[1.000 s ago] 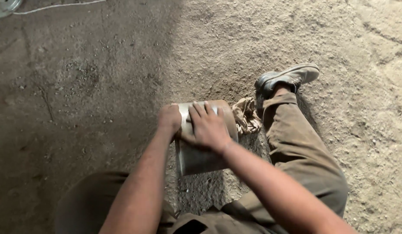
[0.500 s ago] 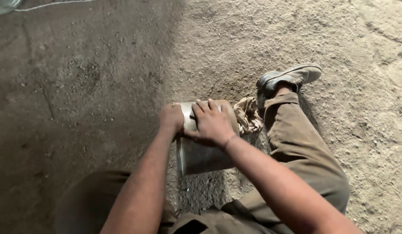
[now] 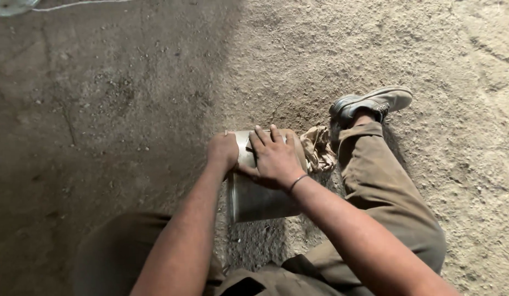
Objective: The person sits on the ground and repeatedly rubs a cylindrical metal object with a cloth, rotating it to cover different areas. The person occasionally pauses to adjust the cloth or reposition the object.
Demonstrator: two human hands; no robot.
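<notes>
Metal sheet (image 3: 260,200), dull grey, smooth, bent into a curve, sits on gritty dirt ground (image 3: 128,109) btwn the person's legs. Right hand (image 3: 273,159) lies flat on top, fingers spread, pressing down. Left hand (image 3: 222,151) curled tight round the sheet's left edge. Crumpled tan rag (image 3: 318,147) just beside the sheet; scuffed grey shoe (image 3: 372,103) near it.

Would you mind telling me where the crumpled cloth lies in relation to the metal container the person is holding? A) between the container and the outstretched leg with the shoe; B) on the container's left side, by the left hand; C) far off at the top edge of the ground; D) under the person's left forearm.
A: the crumpled cloth lies on the ground right of the metal container, next to the trouser leg and shoe.
</notes>
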